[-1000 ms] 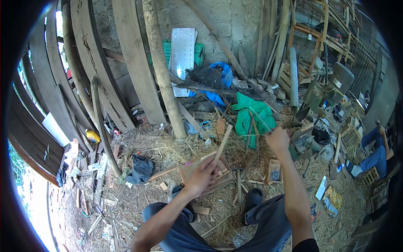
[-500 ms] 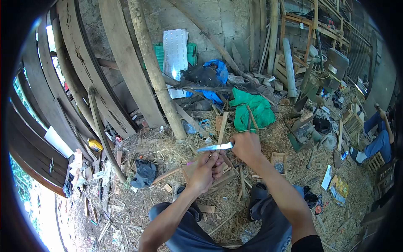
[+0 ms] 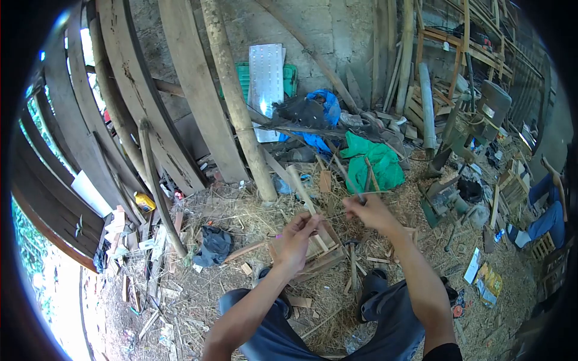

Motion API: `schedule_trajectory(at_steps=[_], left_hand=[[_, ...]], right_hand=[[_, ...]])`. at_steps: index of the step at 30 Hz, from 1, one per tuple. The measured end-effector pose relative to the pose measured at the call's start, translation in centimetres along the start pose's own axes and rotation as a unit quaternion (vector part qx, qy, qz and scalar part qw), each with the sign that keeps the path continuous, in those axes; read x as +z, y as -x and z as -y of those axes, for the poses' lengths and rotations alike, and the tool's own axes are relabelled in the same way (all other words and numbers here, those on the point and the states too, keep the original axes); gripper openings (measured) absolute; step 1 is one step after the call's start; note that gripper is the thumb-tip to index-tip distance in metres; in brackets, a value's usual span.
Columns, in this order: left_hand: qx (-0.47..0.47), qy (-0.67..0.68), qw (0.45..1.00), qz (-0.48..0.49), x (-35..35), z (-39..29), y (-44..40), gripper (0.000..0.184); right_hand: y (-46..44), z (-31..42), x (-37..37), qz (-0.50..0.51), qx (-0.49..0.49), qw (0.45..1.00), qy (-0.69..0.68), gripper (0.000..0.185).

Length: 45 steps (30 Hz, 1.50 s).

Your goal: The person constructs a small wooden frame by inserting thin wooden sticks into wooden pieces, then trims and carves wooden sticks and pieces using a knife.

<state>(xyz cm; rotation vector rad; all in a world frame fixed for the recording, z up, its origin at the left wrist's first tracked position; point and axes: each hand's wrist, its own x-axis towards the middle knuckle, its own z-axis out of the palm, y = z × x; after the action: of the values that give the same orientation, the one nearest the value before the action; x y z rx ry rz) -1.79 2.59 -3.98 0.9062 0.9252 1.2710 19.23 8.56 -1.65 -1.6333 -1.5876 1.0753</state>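
Observation:
My left hand (image 3: 295, 242) is closed around a thin strip of wood (image 3: 303, 191), which tilts up and away from me. In my right hand (image 3: 372, 213) is a knife (image 3: 349, 178), its narrow blade pointing up and forward, apart from the strip. My right fingers are wrapped round the handle, which they hide. Below my hands a shallow wooden box (image 3: 322, 262) lies on the ground, with thin wood pieces in it. Just right of the box a hammer (image 3: 353, 265) is on the ground.
A green plastic sheet (image 3: 373, 165) lies ahead, beside blue tarp (image 3: 325, 108). A wooden pole (image 3: 238, 102) and planks (image 3: 198, 84) lean at the left. A black bag (image 3: 214, 245) lies on the shaving-strewn ground. Another person (image 3: 545, 207) sits at far right, near a machine (image 3: 481, 114).
My right hand has drawn the knife away from the wood strip, and the blade has swung from pointing left to pointing up and forward. The strip tilts further left. The view has shifted slightly.

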Motion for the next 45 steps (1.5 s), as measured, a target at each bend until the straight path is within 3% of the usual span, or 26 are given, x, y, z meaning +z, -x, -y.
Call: schedule_trajectory(at_steps=[2, 5, 8, 12, 14, 15, 16, 18, 20, 22, 23, 25, 26, 28, 32, 35, 37, 40, 42, 45], left_hand=[[0.046, -0.034, 0.997, -0.049, 0.1, 0.2, -0.4, 0.017], [0.071, -0.046, 0.995, -0.059, -0.2, 0.1, -0.5, 0.014], [0.055, 0.017, 0.996, -0.073, -0.3, -0.7, -0.3, 0.013], [0.076, 0.09, 0.986, -0.119, -2.1, -3.5, -0.5, 0.013], [0.108, -0.039, 0.992, -0.058, -2.8, -4.1, -0.7, 0.014], [0.092, -0.044, 0.995, 0.017, -3.0, -4.2, -0.4, 0.017], [0.088, -0.041, 0.995, 0.029, -2.6, -4.3, 0.0, 0.017], [-0.02, -0.075, 0.986, 0.148, -1.7, -4.6, 0.9, 0.027], [-0.068, -0.099, 0.975, 0.188, -1.0, -4.8, 1.4, 0.03], [-0.187, -0.089, 0.953, 0.219, 0.3, -5.5, 2.1, 0.033], [-0.185, -0.09, 0.954, 0.219, 0.5, -5.0, 2.0, 0.033], [-0.088, -0.097, 0.964, 0.233, 0.4, -3.2, 1.7, 0.035], [-0.088, -0.097, 0.964, 0.233, 0.3, -2.6, 1.6, 0.035], [-0.015, -0.203, 0.958, 0.202, 0.2, -2.0, 1.6, 0.037], [-0.023, -0.152, 0.963, 0.221, 0.6, -2.0, 1.9, 0.041], [-0.014, -0.183, 0.96, 0.211, 1.5, -2.1, 2.9, 0.045], [0.071, -0.247, 0.948, 0.187, 2.0, -1.8, 3.2, 0.045], [0.079, -0.232, 0.952, 0.184, 2.4, -2.1, 3.0, 0.042], [0.061, -0.217, 0.957, 0.184, 2.4, -2.8, 3.3, 0.039], [0.024, -0.201, 0.96, 0.195, 1.5, -3.2, 5.0, 0.035]], right_hand=[[2.1, 2.1, 1.4, 0.117, -0.072, 0.989, -0.056, 0.037], [2.9, 1.8, 3.2, 0.132, -0.137, 0.978, -0.082, 0.031], [3.7, 3.7, 1.1, 0.141, -0.1, 0.984, -0.041, 0.026], [2.3, 2.5, -1.3, 0.136, -0.129, 0.982, -0.029, 0.021], [2.8, 3.4, -2.9, 0.105, -0.023, 0.983, -0.152, 0.021], [2.5, 3.0, -3.0, 0.078, -0.028, 0.972, -0.221, 0.023], [2.4, 2.7, -3.2, 0.066, -0.024, 0.973, -0.221, 0.023], [2.2, 2.7, -3.3, 0.085, -0.034, 0.962, -0.256, 0.025], [2.2, 2.9, -2.8, 0.096, -0.035, 0.974, -0.203, 0.023], [2.3, 2.9, -1.8, 0.099, -0.137, 0.975, -0.144, 0.026], [2.4, 3.1, -1.5, 0.099, -0.14, 0.975, -0.145, 0.026], [2.8, 3.4, -1.1, -0.024, -0.159, 0.987, -0.013, 0.027], [2.9, 3.2, -0.7, -0.024, -0.158, 0.987, -0.013, 0.027], [3.4, 2.7, 0.3, -0.095, -0.21, 0.942, 0.245, 0.026], [4.3, 2.8, 3.0, -0.102, -0.243, 0.91, 0.319, 0.019], [3.7, 2.5, 3.7, -0.093, -0.201, 0.904, 0.366, 0.018], [2.8, 2.9, 2.9, -0.142, -0.181, 0.896, 0.38, 0.016], [1.4, 2.0, 2.4, -0.146, -0.188, 0.895, 0.378, 0.016], [0.8, 2.1, 1.5, -0.177, -0.135, 0.892, 0.394, 0.017], [-2.3, -2.5, -6.0, -0.258, 0.019, 0.902, 0.347, 0.02]])
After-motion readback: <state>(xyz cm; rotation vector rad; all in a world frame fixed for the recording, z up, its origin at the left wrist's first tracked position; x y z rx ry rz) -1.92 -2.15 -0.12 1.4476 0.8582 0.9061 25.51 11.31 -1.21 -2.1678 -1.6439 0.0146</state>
